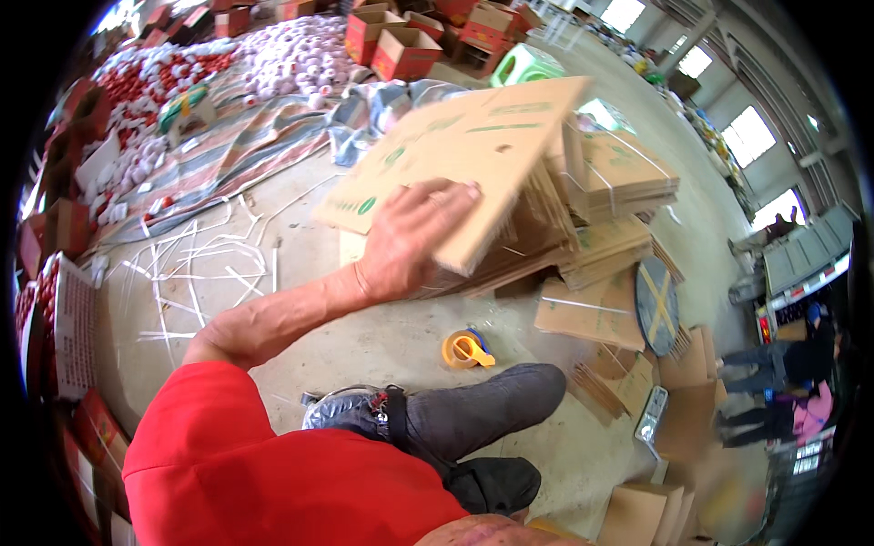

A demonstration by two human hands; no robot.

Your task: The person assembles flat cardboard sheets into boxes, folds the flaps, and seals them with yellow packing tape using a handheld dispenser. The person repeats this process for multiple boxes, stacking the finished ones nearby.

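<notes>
My left hand (411,232) grips the near edge of a flattened cardboard box (473,146). Its fingers lie over the printed top face, and the thumb is hidden. The brown sheet is tilted above a stack of more flattened boxes (537,223), partly blurred along its edges. No part of my right hand shows; only a patch of bare skin appears at the bottom edge. A yellow tape dispenser (462,349) lies on the floor in front of my legs, with something blue beside it.
Strapped bundles of flat cardboard (624,168) are piled to the right, beside a dark round disc (656,306) with yellow tape crossed on it. White strapping scraps (196,273) litter the floor at left. Beyond lie a striped tarp (264,136), net-wrapped round goods (296,50) and red cartons (405,53). People stand far right.
</notes>
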